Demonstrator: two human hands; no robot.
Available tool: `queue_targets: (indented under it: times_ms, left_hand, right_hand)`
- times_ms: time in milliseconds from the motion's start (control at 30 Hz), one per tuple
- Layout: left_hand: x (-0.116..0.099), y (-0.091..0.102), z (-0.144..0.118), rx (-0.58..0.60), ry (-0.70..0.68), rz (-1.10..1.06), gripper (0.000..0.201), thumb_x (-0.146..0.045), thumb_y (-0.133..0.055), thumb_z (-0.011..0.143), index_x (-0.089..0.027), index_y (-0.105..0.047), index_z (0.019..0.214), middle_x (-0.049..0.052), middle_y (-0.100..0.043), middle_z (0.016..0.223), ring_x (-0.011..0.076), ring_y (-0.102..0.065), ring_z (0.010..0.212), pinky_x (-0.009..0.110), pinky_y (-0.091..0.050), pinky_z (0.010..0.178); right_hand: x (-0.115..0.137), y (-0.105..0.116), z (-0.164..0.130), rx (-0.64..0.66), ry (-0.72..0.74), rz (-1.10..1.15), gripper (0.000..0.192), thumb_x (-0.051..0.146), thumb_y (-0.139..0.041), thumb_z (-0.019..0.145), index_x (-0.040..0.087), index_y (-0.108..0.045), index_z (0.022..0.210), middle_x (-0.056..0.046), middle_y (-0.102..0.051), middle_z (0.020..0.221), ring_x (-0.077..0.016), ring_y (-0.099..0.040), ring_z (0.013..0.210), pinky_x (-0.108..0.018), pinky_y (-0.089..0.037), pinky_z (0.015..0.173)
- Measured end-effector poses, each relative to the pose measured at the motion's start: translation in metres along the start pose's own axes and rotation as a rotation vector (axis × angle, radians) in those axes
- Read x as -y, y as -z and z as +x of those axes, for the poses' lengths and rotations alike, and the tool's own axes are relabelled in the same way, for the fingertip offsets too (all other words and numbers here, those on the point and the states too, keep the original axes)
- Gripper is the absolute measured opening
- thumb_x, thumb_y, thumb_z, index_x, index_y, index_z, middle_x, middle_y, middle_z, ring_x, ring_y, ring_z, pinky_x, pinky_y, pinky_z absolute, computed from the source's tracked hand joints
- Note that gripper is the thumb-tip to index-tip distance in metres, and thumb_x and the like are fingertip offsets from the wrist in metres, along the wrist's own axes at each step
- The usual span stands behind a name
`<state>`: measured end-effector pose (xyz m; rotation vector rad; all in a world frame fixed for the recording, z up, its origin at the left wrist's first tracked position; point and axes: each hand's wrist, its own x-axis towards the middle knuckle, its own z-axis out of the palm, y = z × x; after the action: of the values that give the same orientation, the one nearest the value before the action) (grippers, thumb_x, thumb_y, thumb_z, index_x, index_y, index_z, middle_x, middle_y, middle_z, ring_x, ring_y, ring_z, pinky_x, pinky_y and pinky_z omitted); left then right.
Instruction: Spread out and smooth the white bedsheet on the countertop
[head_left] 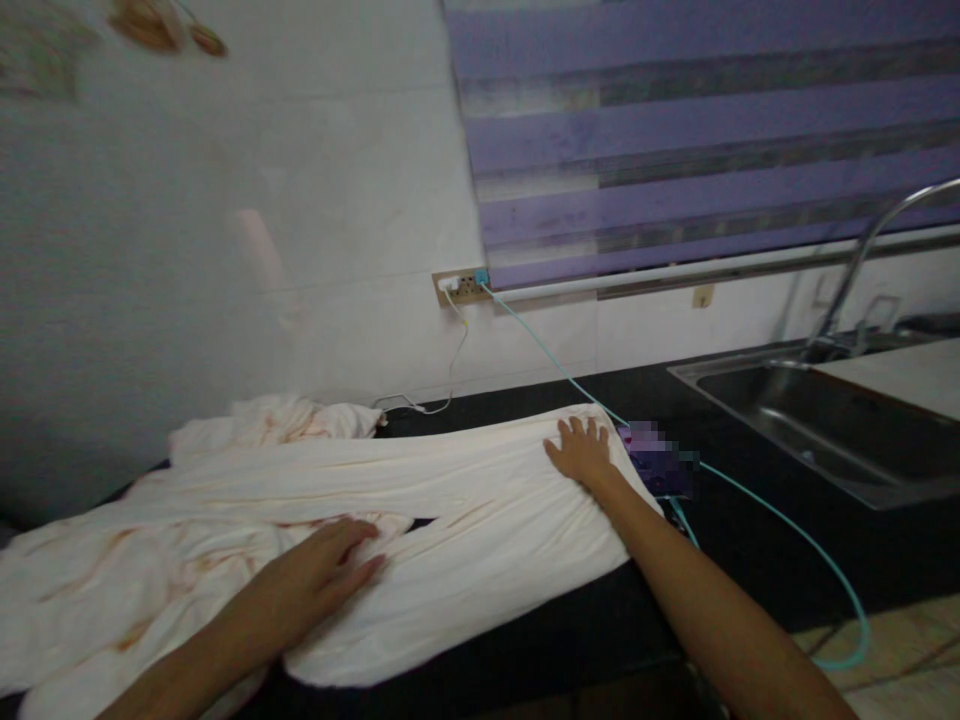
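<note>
A pair of white trousers (pixel 480 530) lies spread on the black counter, its two legs reaching left and a dark gap showing between them. My right hand (pixel 581 452) rests palm down near the waist end, fingers spread on the cloth. Over the lower leg, my left hand (pixel 341 565) is open with thumb and fingers apart; whether it presses the fabric I cannot tell. More crumpled white cloth (pixel 187 570) with brownish marks lies under and beside the legs at the left.
Right of the trousers lies a purple, partly blurred item (pixel 656 460) with a teal cable (pixel 795 510). A socket strip (pixel 465 285) with plugs is on the wall. At the right are a steel sink (pixel 720 385) and a curved faucet (pixel 855 260). A striped purple blind (pixel 675 140) hangs behind.
</note>
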<state>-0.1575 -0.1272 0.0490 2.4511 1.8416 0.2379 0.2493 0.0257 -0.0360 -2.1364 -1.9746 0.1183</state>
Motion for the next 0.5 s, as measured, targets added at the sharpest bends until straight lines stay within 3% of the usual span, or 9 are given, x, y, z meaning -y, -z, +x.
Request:
queue_targets:
  times_ms: [67,167,267,400,500]
  left_hand:
    - [-0.010,-0.009,0.017,0.061,-0.057,0.006,0.050,-0.059,-0.051,0.093,-0.021,-0.070,0.119,0.013,-0.071,0.125,0.0304,-0.066,0.115,0.041,-0.051,0.102]
    - [-0.026,-0.019,0.038,0.113,-0.153,-0.001,0.033,-0.046,-0.045,0.094,-0.020,-0.066,0.092,0.012,-0.070,0.106,0.0273,-0.065,0.100,0.040,-0.051,0.090]
    - [-0.032,-0.020,0.053,0.053,-0.155,-0.150,0.035,-0.050,-0.037,0.097,-0.022,-0.054,0.084,0.006,-0.064,0.088,0.0222,-0.061,0.081,0.035,-0.048,0.079]
    - [-0.014,-0.015,0.063,-0.087,0.006,-0.358,0.040,-0.062,-0.040,0.094,-0.024,-0.046,0.082,-0.003,-0.051,0.070,0.0161,-0.050,0.066,0.028,-0.042,0.065]
    - [0.010,-0.009,0.061,0.024,0.138,-0.408,0.049,-0.072,-0.053,0.085,-0.023,-0.056,0.089,-0.004,-0.053,0.065,0.0163,-0.051,0.062,0.026,-0.039,0.059]
  right_hand:
    - [-0.001,0.000,0.000,-0.001,-0.002,-0.005,0.075,0.063,-0.031,0.103,0.020,-0.033,0.165,-0.012,-0.027,0.172,-0.0449,-0.014,0.158,-0.063,-0.012,0.124]
    - [-0.002,0.001,-0.002,-0.009,0.007,-0.003,0.074,0.063,-0.030,0.104,0.021,-0.034,0.164,-0.011,-0.028,0.172,-0.0435,-0.015,0.158,-0.061,-0.012,0.125]
    - [-0.003,0.002,-0.004,-0.033,0.018,0.002,0.073,0.063,-0.031,0.104,0.021,-0.035,0.164,-0.010,-0.029,0.172,-0.0427,-0.015,0.158,-0.060,-0.012,0.125]
    - [-0.003,0.003,-0.006,-0.049,0.018,-0.004,0.073,0.063,-0.031,0.104,0.022,-0.037,0.163,-0.011,-0.030,0.171,-0.0424,-0.017,0.158,-0.060,-0.013,0.125]
    - [-0.003,0.002,-0.005,-0.042,0.019,-0.009,0.073,0.063,-0.031,0.103,0.021,-0.037,0.163,-0.012,-0.030,0.171,-0.0425,-0.018,0.157,-0.060,-0.013,0.125]
